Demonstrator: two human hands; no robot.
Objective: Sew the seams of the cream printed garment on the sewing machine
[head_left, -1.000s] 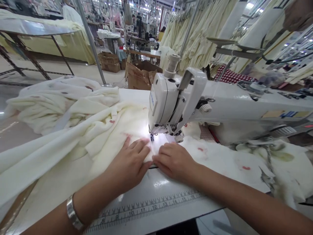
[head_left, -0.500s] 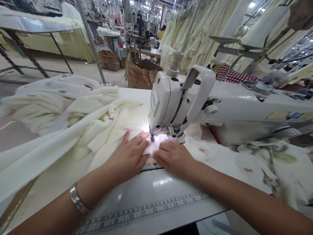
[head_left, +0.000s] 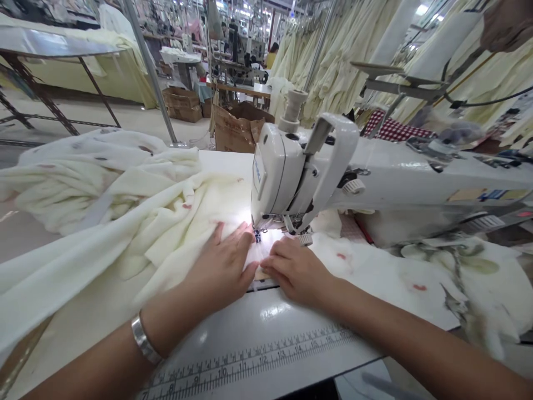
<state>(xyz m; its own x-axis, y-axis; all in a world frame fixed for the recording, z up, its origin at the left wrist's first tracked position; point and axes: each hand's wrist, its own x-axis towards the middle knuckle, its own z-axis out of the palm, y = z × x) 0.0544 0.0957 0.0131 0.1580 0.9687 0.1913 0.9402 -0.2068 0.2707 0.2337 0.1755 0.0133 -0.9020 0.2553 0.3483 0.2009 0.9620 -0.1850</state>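
Observation:
A white sewing machine (head_left: 277, 172) stands over pale cream fabric (head_left: 208, 205) with reddish marks, and its light shines on the presser foot (head_left: 257, 236). My left hand (head_left: 225, 258) lies flat on the fabric left of the foot, fingers spread, fingertips close to it. Right of the foot, my right hand (head_left: 293, 264) is closed, thumb and curled fingers pinching the fabric's near edge. The two thumbs almost meet in front of the foot. The needle tip is too small to make out.
A printed ruler (head_left: 250, 361) runs along the table's front edge. Bunched fabric (head_left: 91, 172) lies at left, and more printed cloth (head_left: 470, 278) at right. Behind are a cardboard box (head_left: 235, 128), a metal pole (head_left: 150, 72) and hanging garments (head_left: 345, 61). Another person's hand (head_left: 506, 28) shows at top right.
My left hand has shifted very slightly, its wrist and bracelet moving right. The right hand keeps its place at the fabric edge. The whole view has moved a little.

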